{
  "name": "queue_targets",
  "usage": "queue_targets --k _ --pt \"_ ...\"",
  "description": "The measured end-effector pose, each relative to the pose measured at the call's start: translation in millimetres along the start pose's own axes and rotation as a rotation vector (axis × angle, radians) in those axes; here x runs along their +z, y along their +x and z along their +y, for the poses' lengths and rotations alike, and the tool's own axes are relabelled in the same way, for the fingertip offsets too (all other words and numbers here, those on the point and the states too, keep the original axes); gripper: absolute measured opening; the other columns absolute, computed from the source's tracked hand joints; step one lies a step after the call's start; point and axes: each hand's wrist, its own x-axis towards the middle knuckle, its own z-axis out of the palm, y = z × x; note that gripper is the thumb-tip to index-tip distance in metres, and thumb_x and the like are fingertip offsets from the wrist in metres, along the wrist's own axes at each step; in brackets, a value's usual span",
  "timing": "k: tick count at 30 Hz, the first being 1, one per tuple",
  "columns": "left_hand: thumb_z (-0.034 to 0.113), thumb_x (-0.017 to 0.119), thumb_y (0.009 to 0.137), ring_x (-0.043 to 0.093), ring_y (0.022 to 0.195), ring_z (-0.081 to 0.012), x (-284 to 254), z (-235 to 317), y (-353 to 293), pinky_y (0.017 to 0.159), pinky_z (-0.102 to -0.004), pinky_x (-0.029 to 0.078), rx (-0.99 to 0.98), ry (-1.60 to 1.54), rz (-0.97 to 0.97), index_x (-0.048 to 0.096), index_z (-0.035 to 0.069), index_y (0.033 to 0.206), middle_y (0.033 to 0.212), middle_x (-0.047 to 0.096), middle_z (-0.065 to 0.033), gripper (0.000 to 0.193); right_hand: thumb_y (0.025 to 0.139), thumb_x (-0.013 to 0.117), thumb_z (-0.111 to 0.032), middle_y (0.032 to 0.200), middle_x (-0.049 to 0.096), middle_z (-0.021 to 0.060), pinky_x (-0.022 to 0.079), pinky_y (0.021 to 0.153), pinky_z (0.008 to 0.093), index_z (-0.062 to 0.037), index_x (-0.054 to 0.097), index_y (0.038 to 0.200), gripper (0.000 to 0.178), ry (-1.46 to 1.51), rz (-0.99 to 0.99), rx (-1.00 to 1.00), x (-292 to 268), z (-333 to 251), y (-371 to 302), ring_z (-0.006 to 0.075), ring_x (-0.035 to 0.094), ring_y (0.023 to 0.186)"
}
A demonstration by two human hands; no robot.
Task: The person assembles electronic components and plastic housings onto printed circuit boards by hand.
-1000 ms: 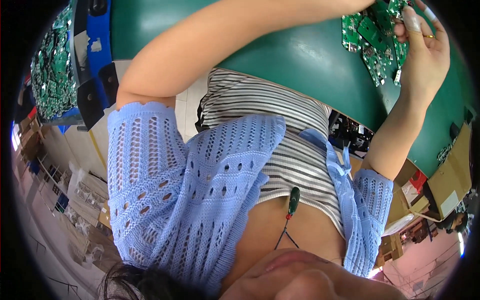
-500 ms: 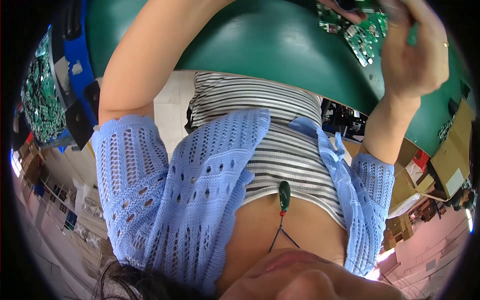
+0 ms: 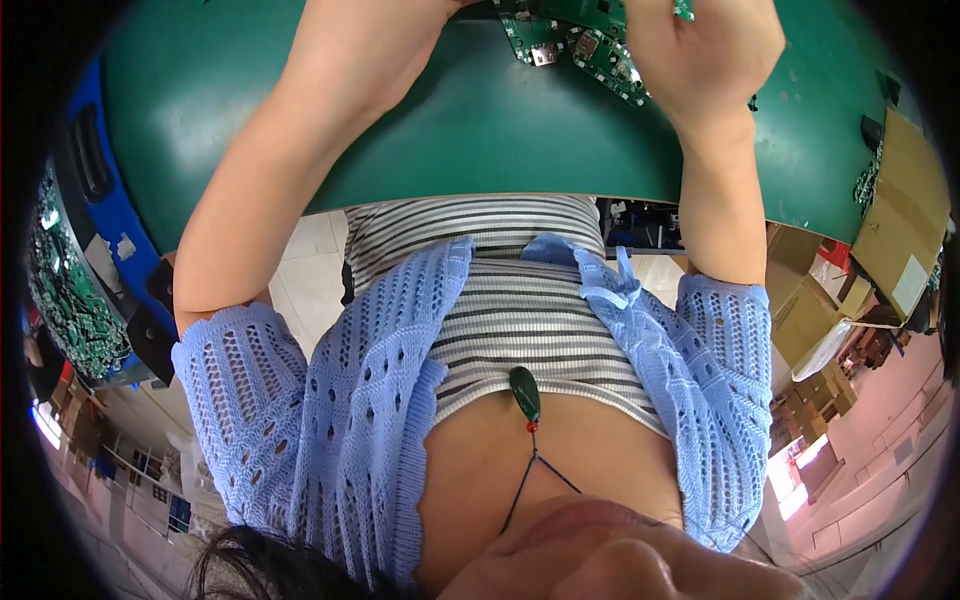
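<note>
Currently both hands are at the top of the view, out over the green bench [image 3: 520, 130], well in from its near edge, with the forearms crossing that edge on either side of the body. Between the hands lies a loose group of green circuit boards [image 3: 606, 68], set at differing angles and cut off by the top of the view; silvery metal connectors [image 3: 543, 54] show on them. The right hand [image 3: 712, 50] is right beside this group, back of the hand toward the camera, covering part of it. A small green piece [image 3: 685, 9] peeks out by its thumb side, but whether the fingers grip it is impossible to make out. The left hand [image 3: 392, 32] is to the left of the boards and mostly runs out of view; its fingers are too hidden to say whether they are clenched or released.

Past the bench's left edge stands a blue-edged container [image 3: 113, 190] with a dense heap of green boards [image 3: 80, 290] behind its rim. At the bench's right edge is an upright cardboard flap [image 3: 890, 215] bearing a white label [image 3: 910, 287], with small dark and silvery pieces [image 3: 867, 187] beside it. Beyond the near right corner, opened cartons [image 3: 808, 320] sit lower down.
</note>
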Motion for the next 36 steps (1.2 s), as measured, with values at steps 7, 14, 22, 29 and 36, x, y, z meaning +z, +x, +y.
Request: queue_targets --k 7,14,22,29,36 --pt "0.01 0.051 0.092 0.054 0.1 -0.0164 2.0 2.3 -0.9 0.088 -0.0319 0.045 -0.133 -0.116 -0.047 0.044 0.0 0.119 0.107 0.056 -0.0095 0.03 0.075 0.065 0.002 0.072 0.056 0.0106 0.045 0.055 0.0296 -0.0003 0.058 0.079 0.009 -0.053 0.085 0.111 5.4 4.1 -0.4 0.0233 0.055 0.063" --pt "0.011 0.05 0.092 0.052 0.108 -0.0192 1.7 0.8 -1.0 0.094 -0.0339 0.043 -0.106 -0.11 -0.07 0.038 -0.001 0.127 0.116 0.052 -0.0114 0.039 0.071 0.065 0.002 0.071 0.055 0.0114 0.045 0.055 0.0332 -0.0007 0.056 0.077 0.012 0.426 0.278 0.394 25.0 11.0 -6.7 0.0268 0.056 0.063" --pt "0.01 0.059 0.087 0.062 0.073 -0.0157 -23.4 -36.9 6.9 0.064 -0.0269 0.049 0.174 -0.02 -0.161 0.062 0.002 0.097 0.085 0.064 -0.0041 0.013 0.072 0.065 0.001 0.071 0.053 0.0114 0.045 0.056 0.034 -0.0013 0.054 0.078 0.012 -0.064 0.024 0.234 13.3 3.0 0.0 0.0284 0.055 0.064" --pt "0.009 0.056 0.088 0.062 0.086 -0.0172 -22.1 -21.2 -2.2 0.076 -0.033 0.051 0.395 1.05 -0.157 0.06 -0.001 0.099 0.092 0.063 -0.0054 0.015 0.07 0.064 0.002 0.071 0.052 0.0119 0.046 0.058 0.0348 -0.002 0.055 0.079 0.013 0.233 0.295 0.317 35.6 15.3 -12.0 0.0291 0.055 0.065" --pt "0.007 0.045 0.093 0.05 0.109 -0.0168 11.1 -3.6 -4.7 0.092 -0.0305 0.042 0.03 -0.062 -0.027 0.035 0.002 0.129 0.122 0.048 -0.0077 0.037 0.068 0.064 0.003 0.072 0.053 0.0114 0.046 0.057 0.0354 -0.002 0.057 0.081 0.015 0.051 0.203 0.154 23.4 2.7 -5.3 0.0293 0.055 0.066"
